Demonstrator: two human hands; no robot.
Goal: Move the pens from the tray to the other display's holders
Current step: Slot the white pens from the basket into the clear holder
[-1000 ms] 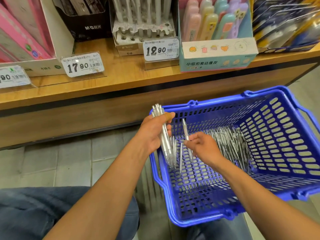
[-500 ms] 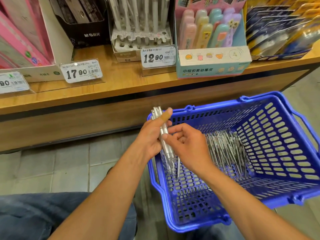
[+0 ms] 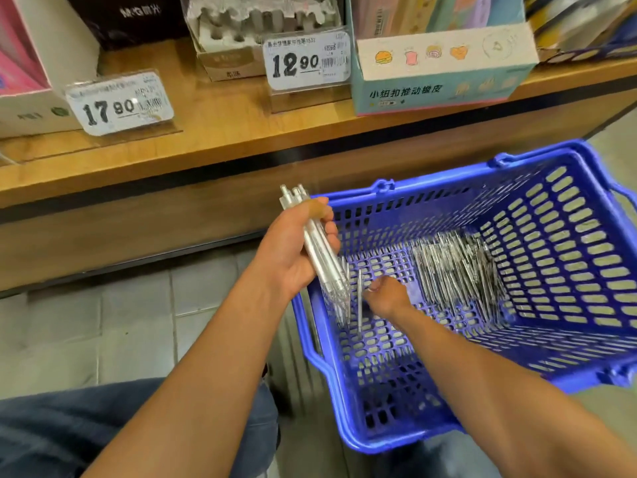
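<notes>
The left hand (image 3: 294, 250) grips a bunch of clear pens (image 3: 319, 243) with its thumb pressed along the top and its fingers curled round the far side. The bunch is held nearly upright over the left end of a blue basket (image 3: 582, 353). The pen tops stick out above the thumb, and the tips point down into the basket, where they blur together, so you cannot count them. The right hand (image 3: 384, 294) is lower, down inside the basket, with its fingers curled in. It seems to pinch one single pen (image 3: 359, 301) that stands almost straight up beside the bunch, but the fingertips are turned away and the grip is hard to see. More pens lie in a pile (image 3: 458, 270) on the basket floor, toward the back and right. They are shiny and smeared, and no single one is clear. The basket sits on the person's lap, and its near rim hides part of the jeans (image 3: 51, 429). Behind it is a wooden shelf (image 3: 213, 132). On it stands a white pen display (image 3: 248, 25) with round holes in it, cut off at the top of the picture. In front of it is a price tag (image 3: 306, 60) that says 12.90. Another tag (image 3: 119, 105) to the left says 17.90. A pale box (image 3: 444, 69) with little food drawings stands to the right, and its top is cut off too.
</notes>
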